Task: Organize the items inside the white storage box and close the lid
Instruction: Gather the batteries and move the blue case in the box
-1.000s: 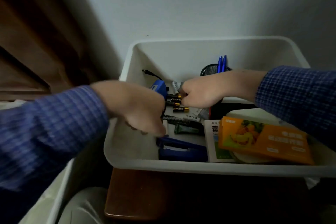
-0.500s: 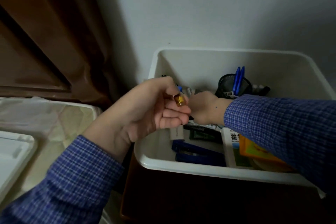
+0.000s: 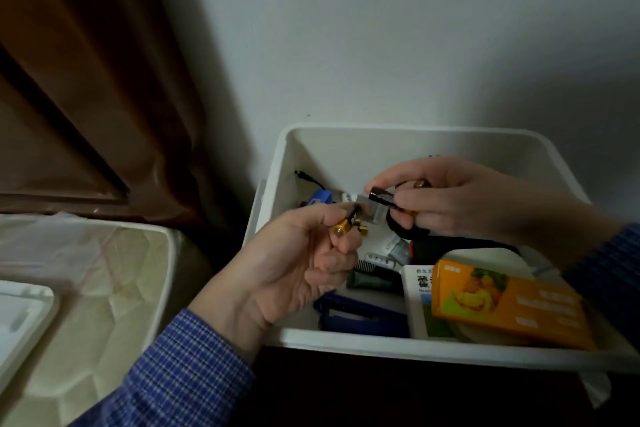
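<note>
The white storage box (image 3: pixel 346 340) stands open against the wall. My left hand (image 3: pixel 298 263) is raised over its left side, pinching black-and-gold batteries (image 3: pixel 343 227) between thumb and fingers. My right hand (image 3: pixel 460 199) hovers over the box's middle, gripping another battery (image 3: pixel 382 198) whose dark end points left. Inside lie an orange carton (image 3: pixel 509 305), a white medicine box (image 3: pixel 417 291), a blue stapler-like item (image 3: pixel 360 315), a black comb (image 3: pixel 367 267), a green tube (image 3: pixel 370 282) and a blue gadget (image 3: pixel 320 198).
A white lid (image 3: pixel 20 319) rests at the far left on a plastic-lined bin (image 3: pixel 104 288). A brown curtain (image 3: pixel 86 80) hangs at the left. The box sits on a dark wooden stand (image 3: pixel 381 392), with the pale wall behind it.
My right hand has lifted out of the box with a battery and now faces my left hand. The left hand stays raised, holding its batteries. The view shifted slightly.
</note>
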Tool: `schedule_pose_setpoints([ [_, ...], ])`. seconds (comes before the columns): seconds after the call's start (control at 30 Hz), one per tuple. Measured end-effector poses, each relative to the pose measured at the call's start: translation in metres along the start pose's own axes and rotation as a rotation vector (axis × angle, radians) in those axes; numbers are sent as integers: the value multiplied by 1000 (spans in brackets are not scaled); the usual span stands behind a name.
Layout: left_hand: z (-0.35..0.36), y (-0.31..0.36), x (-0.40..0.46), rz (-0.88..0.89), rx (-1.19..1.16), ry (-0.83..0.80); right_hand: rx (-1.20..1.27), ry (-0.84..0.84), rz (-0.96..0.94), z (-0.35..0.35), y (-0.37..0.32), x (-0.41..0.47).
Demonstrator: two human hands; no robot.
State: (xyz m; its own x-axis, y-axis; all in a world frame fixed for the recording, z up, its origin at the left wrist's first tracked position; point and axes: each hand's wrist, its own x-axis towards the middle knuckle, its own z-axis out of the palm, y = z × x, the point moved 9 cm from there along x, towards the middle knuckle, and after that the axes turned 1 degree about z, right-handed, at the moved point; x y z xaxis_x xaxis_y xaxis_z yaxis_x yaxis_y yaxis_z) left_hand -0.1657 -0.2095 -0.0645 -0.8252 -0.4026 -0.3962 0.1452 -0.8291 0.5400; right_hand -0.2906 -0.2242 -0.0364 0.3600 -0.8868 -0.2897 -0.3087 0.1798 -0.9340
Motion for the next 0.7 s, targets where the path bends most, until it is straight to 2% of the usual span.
schedule_pose_setpoints([
  [0.17,1,7,13,94,23,105,263,-18,-112,1,-1,-16],
  [0.27,-2,24,22,265,179,210,367,69,-158,-4,0,-14],
  [0.47,7,46,24,590,269,219,435,220,-198,-14,4,-13],
  [0.57,3,45,27,609,152,256,327,367,-239,-19,-2,-16],
  [0.7,-1,31,42,458,-271,240,-104,770,-166,-25,-5,-23],
])
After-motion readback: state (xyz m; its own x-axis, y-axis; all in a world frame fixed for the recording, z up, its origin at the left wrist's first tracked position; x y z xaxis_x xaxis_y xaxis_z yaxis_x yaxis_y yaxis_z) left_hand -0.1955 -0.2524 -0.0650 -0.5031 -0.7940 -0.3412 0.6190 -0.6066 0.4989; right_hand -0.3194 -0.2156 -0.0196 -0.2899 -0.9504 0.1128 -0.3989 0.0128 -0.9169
